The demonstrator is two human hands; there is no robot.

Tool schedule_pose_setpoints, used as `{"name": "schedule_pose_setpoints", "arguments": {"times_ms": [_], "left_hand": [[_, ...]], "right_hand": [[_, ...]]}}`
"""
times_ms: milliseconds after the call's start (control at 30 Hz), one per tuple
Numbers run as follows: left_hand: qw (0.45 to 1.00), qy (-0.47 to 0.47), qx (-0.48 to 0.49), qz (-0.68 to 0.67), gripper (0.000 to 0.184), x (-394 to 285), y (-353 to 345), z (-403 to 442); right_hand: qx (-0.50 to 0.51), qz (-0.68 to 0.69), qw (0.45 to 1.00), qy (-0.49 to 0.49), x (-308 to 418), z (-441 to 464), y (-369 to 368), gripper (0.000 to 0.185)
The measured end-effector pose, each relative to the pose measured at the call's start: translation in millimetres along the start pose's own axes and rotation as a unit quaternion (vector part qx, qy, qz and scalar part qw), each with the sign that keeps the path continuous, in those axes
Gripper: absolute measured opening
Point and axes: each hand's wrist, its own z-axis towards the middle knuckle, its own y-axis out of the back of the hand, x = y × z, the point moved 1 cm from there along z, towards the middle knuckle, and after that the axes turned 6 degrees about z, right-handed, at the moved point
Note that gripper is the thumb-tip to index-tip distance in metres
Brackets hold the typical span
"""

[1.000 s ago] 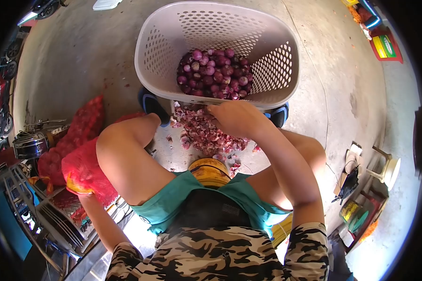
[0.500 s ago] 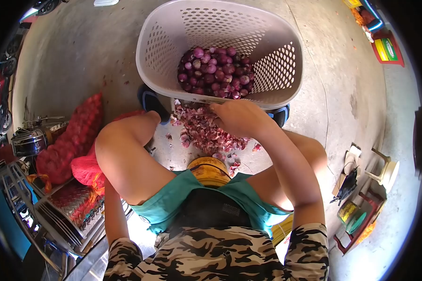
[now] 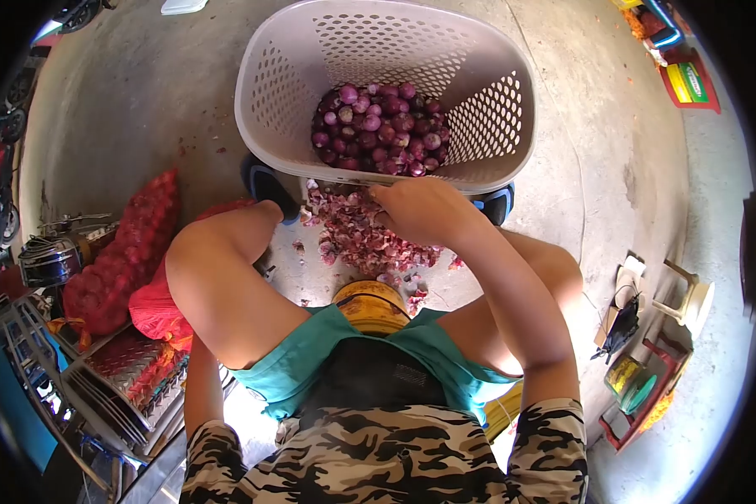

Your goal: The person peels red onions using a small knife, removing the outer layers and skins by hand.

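Observation:
My right hand [image 3: 420, 210] is just below the near rim of the plastic basket [image 3: 256, 126], over a heap of onion skins [image 3: 353, 233]. Its fingers are curled in and point left; whatever they grip is hidden. Inside the basket lies a pile of red onions [image 3: 382, 126]. My left forearm [image 3: 203, 378] runs up behind my left knee beside a red mesh bag [image 3: 153, 309]. The knee hides the left hand itself.
A full red mesh sack of onions [image 3: 118, 256] leans at the left, by a metal rack [image 3: 101, 395]. My feet flank the skins, near a yellow container [image 3: 370, 304] between my legs. At right are a pale stool [image 3: 693, 301] and a red-framed item [image 3: 647, 403].
The whole view has shifted slightly, so everything sits a little further left. My right hand keeps its place by the basket rim.

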Motion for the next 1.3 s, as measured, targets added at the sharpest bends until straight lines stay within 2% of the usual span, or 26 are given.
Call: {"name": "schedule_pose_setpoints", "arguments": {"times_ms": [333,500,567,700,800,867,933,1033,1100,1167,1200,1233,1267,1300], "left_hand": [[0.999,-0.009,0.029,0.018,0.055,-10,-20,-10],[0.998,-0.016,0.042,0.051,0.056,-11,-5,-15],[0.995,-0.019,0.046,0.085,0.057,-10,19,-22],[0.975,-0.019,0.069,0.209,0.058,-10,109,-48],[0.934,-0.036,0.107,0.339,0.059,-21,191,-74],[0.876,-0.106,0.143,0.447,0.06,-30,250,-91],[0.878,-0.107,0.128,0.449,0.06,-64,275,-106],[0.956,0.026,0.057,0.286,0.051,-178,210,-131],[0.929,-0.117,0.083,0.342,0.048,-194,212,-137],[0.896,-0.254,0.138,0.337,0.049,-245,156,-142],[0.827,-0.38,0.203,0.361,0.049,-261,131,-125],[0.828,-0.422,0.198,0.312,0.046,-253,101,-108],[0.842,-0.368,0.289,0.267,0.053,-259,69,-90],[0.858,-0.343,0.339,0.177,0.052,-246,36,-65]], "right_hand": [[-0.002,0.004,1.0,0.0,0,-3,1,0.031],[-0.016,0.014,1.0,0.0,3,-7,6,0.025],[-0.014,0.017,1.0,-0.002,3,-7,4,0.024],[-0.015,0.016,1.0,-0.006,0,-7,6,0.024],[-0.014,0.017,1.0,-0.001,-3,-7,5,0.024],[-0.008,0.02,1.0,-0.005,-3,-7,5,0.024],[0.003,0.025,1.0,-0.014,-2,-7,7,0.024],[-0.019,0.032,0.999,0.004,-5,-7,3,0.028],[-0.003,0.04,0.999,-0.013,-4,-5,3,0.028],[-0.007,0.039,0.999,-0.012,-4,-6,4,0.028],[-0.017,0.037,0.999,0.0,-3,-8,4,0.027],[-0.027,0.03,0.999,0.015,-2,-8,6,0.027],[-0.028,0.034,0.999,0.017,-1,-7,7,0.027],[-0.029,0.037,0.999,0.017,-1,-7,7,0.026]]}}
